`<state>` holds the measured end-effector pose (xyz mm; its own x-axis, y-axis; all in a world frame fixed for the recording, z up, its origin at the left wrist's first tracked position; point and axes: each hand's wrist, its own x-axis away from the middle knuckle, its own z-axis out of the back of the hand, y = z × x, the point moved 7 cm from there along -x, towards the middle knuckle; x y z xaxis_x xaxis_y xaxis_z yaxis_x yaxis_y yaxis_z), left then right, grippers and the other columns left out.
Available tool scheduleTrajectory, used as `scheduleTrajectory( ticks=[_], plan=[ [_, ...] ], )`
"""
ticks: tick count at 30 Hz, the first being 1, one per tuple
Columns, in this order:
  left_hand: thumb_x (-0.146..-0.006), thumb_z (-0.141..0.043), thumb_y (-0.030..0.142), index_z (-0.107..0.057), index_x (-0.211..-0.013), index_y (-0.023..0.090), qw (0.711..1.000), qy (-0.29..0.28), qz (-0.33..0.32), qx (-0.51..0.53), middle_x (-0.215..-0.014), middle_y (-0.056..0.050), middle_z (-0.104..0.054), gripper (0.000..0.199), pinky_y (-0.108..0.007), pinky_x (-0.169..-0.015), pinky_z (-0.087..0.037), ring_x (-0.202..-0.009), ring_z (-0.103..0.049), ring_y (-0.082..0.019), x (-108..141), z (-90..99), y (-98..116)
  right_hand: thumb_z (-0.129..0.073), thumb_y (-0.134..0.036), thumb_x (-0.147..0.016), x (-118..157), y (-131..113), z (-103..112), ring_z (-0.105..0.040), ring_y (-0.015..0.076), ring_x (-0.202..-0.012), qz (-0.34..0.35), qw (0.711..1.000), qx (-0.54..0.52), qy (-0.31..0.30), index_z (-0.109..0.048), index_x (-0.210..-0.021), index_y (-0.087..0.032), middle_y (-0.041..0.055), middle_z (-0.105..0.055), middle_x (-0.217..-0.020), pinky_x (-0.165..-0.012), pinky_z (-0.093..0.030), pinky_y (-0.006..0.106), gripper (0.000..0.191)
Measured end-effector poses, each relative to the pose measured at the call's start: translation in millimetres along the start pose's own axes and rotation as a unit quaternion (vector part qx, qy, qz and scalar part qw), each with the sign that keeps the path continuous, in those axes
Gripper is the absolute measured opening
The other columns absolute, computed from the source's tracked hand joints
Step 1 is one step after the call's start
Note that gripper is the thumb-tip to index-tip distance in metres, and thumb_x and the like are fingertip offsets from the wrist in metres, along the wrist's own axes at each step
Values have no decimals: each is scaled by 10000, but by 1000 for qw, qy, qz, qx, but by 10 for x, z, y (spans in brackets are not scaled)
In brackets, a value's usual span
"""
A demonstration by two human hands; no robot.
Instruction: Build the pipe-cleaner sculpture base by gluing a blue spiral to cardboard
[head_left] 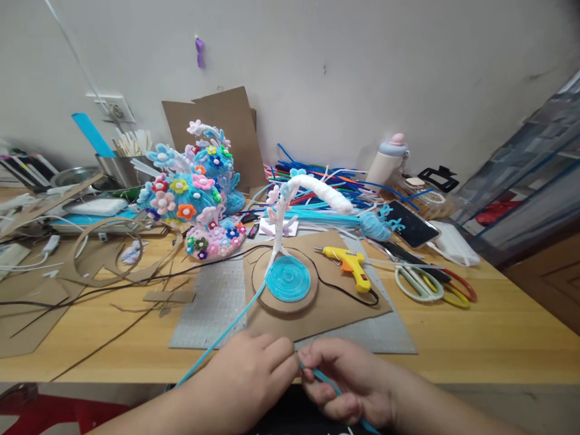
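In the head view my right hand (351, 380) is closed around a light-blue pipe cleaner (327, 380), pinching it between thumb and fingers. My left hand (260, 365) is closed at the end of the same strip, its fingertips touching those of the right and partly hidden. Another length of light-blue pipe cleaner (222, 333) runs from the base down behind my left forearm. That base is a round cardboard disc (258, 299) with a coiled blue circle (289, 279) on it. From it rises a white wrapped stem (280, 226), curving right and bearing small flowers.
A yellow glue gun (351, 263) lies on cardboard (272, 326) over a grey cutting mat (190, 326). Scissors (419, 284) and a phone (413, 223) are at right. Behind are bundled pipe cleaners (317, 181) and a flower-covered piece (190, 193). A black cable (172, 272) crosses the table.
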<state>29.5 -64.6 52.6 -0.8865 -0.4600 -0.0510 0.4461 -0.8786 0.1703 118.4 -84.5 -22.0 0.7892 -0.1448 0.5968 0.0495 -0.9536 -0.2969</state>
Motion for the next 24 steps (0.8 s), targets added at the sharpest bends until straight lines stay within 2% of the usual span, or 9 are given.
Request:
scheduleTrajectory(
  ticks=[5,8,10,13,14,16,19,21,24],
  plan=[
    [-816,-457,86,-534,-830,181,998,53,13,24,-741,-25,-595,123,-284,-514,-303,-605,-508,-173,10,60,-2,-518,-257,-698,8,-133,-30,-220,20,-316,113,989,70,60,-443,-750,-200,-86,-433,-515,-337,-99,172,108],
    [-852,-439,154,-526,-757,181,963,47,121,235,-693,-11,-549,132,-267,-528,-275,-602,-466,-148,-2,1,-155,-507,-253,-738,118,-295,-41,-270,45,-375,247,912,288,153,-403,-721,-208,-86,-401,-516,-391,-170,184,115],
    [-844,-494,305,-503,-701,181,862,-4,220,457,-640,8,-501,189,-246,-507,-282,-558,-430,-125,6,-189,-244,-476,-204,-792,301,-431,-202,-344,73,-459,385,722,538,204,-422,-689,-195,-58,-427,-550,-454,-205,217,117],
    [-738,-510,487,-462,-672,193,706,-71,285,644,-588,30,-455,306,-226,-425,-285,-441,-343,-88,1,-450,-211,-407,-102,-872,526,-318,-532,-377,109,-550,516,312,770,208,-478,-688,-178,-11,-505,-615,-505,-171,280,211],
    [-717,-490,510,-453,-669,197,692,-78,287,657,-580,32,-451,319,-227,-407,-283,-418,-325,-83,-10,-497,-202,-390,-92,-888,544,-271,-562,-376,113,-552,526,247,789,203,-488,-695,-178,-5,-513,-618,-506,-162,291,233],
    [-702,-479,524,-450,-665,199,692,-72,294,656,-568,37,-447,328,-228,-400,-272,-406,-314,-81,-16,-556,-210,-421,-122,-882,509,-314,-490,-382,106,-549,505,313,775,216,-484,-689,-179,-10,-510,-617,-498,-181,273,211],
    [-724,-540,493,-484,-680,188,707,-48,312,633,-553,53,-430,313,-226,-438,-248,-447,-325,-90,14,-561,-238,-469,-247,-840,272,-384,-72,-377,75,-465,343,719,557,235,-455,-717,-194,-50,-462,-557,-453,-241,208,134],
    [-763,-563,424,-524,-692,173,745,-30,318,586,-582,46,-446,263,-230,-495,-259,-528,-356,-107,33,-487,-261,-477,-322,-817,111,-211,86,-325,53,-370,202,907,324,176,-462,-755,-197,-73,-441,-511,-389,-221,186,140],
    [-820,-532,332,-541,-673,168,823,-20,305,478,-617,36,-467,220,-245,-564,-280,-619,-391,-127,18,-319,-273,-537,-321,-748,49,-78,5,-255,20,-320,100,989,91,50,-481,-801,-190,-81,-454,-530,-344,-123,175,151]
  ],
)
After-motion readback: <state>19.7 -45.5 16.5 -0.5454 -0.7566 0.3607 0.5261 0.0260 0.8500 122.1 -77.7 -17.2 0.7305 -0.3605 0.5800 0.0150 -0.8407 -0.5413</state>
